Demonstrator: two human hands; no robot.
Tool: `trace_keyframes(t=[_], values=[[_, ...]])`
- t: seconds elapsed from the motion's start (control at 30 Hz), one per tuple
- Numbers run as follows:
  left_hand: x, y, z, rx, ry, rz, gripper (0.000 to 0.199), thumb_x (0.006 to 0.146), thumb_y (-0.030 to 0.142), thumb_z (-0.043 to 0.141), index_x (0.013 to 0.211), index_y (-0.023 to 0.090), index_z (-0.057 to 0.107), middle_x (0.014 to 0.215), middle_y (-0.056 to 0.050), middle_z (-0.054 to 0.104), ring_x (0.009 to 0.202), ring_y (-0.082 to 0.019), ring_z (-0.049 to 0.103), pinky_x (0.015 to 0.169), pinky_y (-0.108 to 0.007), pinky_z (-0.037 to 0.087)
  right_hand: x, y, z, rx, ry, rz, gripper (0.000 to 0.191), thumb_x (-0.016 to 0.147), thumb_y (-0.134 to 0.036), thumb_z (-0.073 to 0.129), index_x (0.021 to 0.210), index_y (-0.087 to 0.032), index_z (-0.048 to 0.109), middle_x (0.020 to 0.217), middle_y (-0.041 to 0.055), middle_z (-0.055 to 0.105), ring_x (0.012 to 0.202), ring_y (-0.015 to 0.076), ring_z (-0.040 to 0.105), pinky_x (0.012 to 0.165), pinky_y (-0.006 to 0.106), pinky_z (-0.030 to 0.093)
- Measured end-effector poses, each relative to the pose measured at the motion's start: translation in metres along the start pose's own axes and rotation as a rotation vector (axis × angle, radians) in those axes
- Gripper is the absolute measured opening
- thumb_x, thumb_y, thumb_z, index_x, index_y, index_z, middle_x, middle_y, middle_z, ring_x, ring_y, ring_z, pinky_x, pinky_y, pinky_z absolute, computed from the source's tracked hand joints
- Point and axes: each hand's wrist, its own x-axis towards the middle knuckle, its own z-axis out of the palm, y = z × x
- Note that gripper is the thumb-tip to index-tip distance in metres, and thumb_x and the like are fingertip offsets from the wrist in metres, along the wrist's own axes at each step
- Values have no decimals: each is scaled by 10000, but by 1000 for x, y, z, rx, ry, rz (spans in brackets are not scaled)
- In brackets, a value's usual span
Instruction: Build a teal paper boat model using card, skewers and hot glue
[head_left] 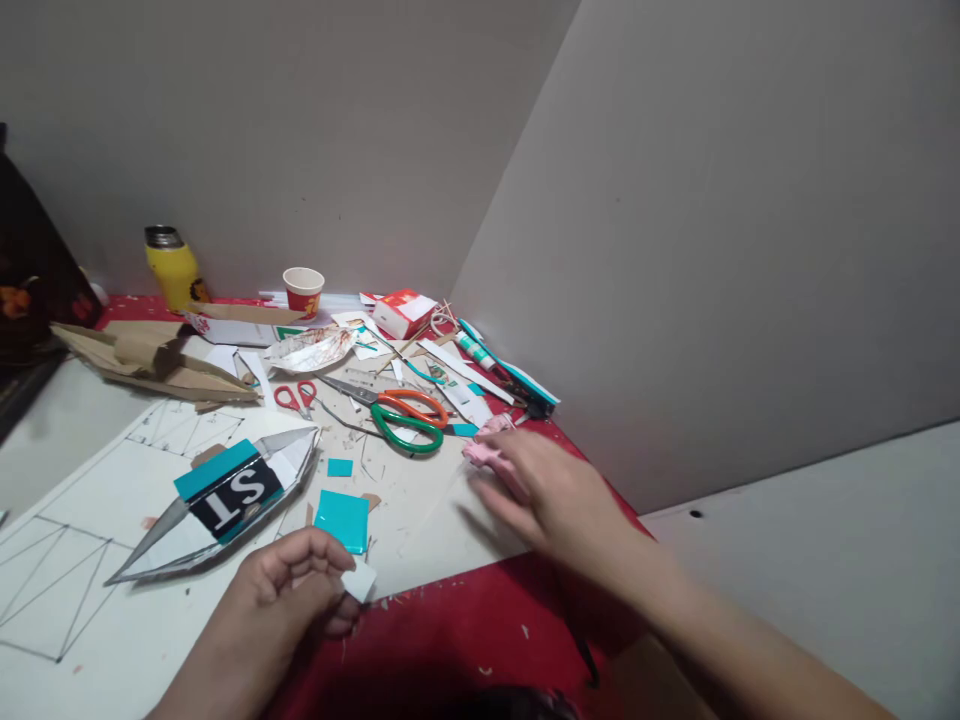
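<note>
You're at a makeshift craft corner: a red-covered table (427, 640) stands where two plain grey walls (262, 150) meet. Orange-and-green-handled scissors (377, 398), a teal square (342, 522) and a large white sheet (127, 630) with ruled lattice drawings point to handwork, as do the boat-shaped model (236, 495) marked "ST" and the brown cardboard boat (150, 368). You see so little of the room that it could be a home, classroom or office.
</note>
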Motion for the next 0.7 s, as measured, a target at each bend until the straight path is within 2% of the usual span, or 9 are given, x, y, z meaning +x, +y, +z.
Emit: trace_keyframes(t=[0.07, 0.1, 0.17, 0.23, 0.37, 0.47, 0.53, 0.63, 0.7], values=[[-1, 1, 0, 73, 25, -11, 85, 798, 255, 598, 809, 172, 614, 642, -36, 694, 616, -124, 604, 616, -214, 431, -8, 25, 1, -148, -150, 221, 425, 876, -427, 542, 1156, -107, 544, 1112, 198, 647, 983, 332, 631, 742, 424, 522], [-2, 2, 1, 104, 37, -18, 93, 791, 258, 595, 799, 169, 617, 651, -52, 709, 614, -130, 616, 619, -219, 440, -11, 35, 4, -166, -226, 279, 455, 868, -447, 539, 1178, -115, 537, 1132, 194, 644, 995, 339, 630, 734, 422, 522], [-5, 3, 5, 133, 53, -26, 92, 754, 250, 616, 784, 164, 617, 652, -72, 723, 607, -141, 632, 627, -231, 454, -17, 46, 13, -139, -339, 326, 471, 867, -430, 520, 1220, -118, 515, 1131, 186, 654, 972, 325, 644, 719, 397, 516], [-7, 3, 10, 111, 54, -31, 103, 708, 233, 653, 769, 167, 605, 620, -63, 717, 579, -136, 621, 597, -222, 440, -20, 50, 22, -74, -370, 353, 452, 870, -371, 493, 1237, -107, 500, 1086, 184, 673, 885, 290, 668, 690, 362, 506], [-9, -2, 16, 32, 81, -10, 133, 660, 194, 681, 736, 177, 573, 495, 17, 627, 517, -98, 559, 522, -177, 339, -21, 53, 22, 136, -258, 431, 355, 840, -369, 494, 1118, -155, 549, 1018, 152, 691, 741, 239, 664, 628, 331, 495], [-7, -5, 16, 7, 102, -8, 129, 638, 179, 671, 697, 174, 557, 452, 63, 542, 506, -88, 536, 539, -180, 330, -23, 54, 1, 350, -144, 550, 330, 788, -442, 577, 1022, -208, 577, 1018, 133, 689, 790, 261, 654, 674, 367, 505], [-6, -4, 14, 12, 89, -17, 130, 627, 177, 657, 692, 178, 544, 457, 67, 528, 509, -92, 531, 523, -180, 307, -26, 55, -16, 533, -37, 696, 329, 739, -440, 657, 988, -237, 587, 1032, 135, 682, 886, 289, 645, 746, 392, 504], [-5, 0, 14, 38, 88, 5, 155, 628, 163, 615, 764, 191, 546, 516, 61, 561, 516, -97, 530, 508, -190, 298, -31, 51, -29, 898, 129, 903, 284, 751, -462, 680, 945, -270, 602, 858, 110, 675, 794, 263, 638, 685, 376, 498], [-4, 2, 14, 64, 99, 21, 194, 623, 160, 603, 806, 196, 551, 547, 66, 568, 508, -99, 525, 518, -202, 321, -33, 43, -24, 1180, 99, 917, 248, 787, -483, 647, 873, -252, 616, 700, 67, 609, 635, 197, 588, 598, 342, 472]])
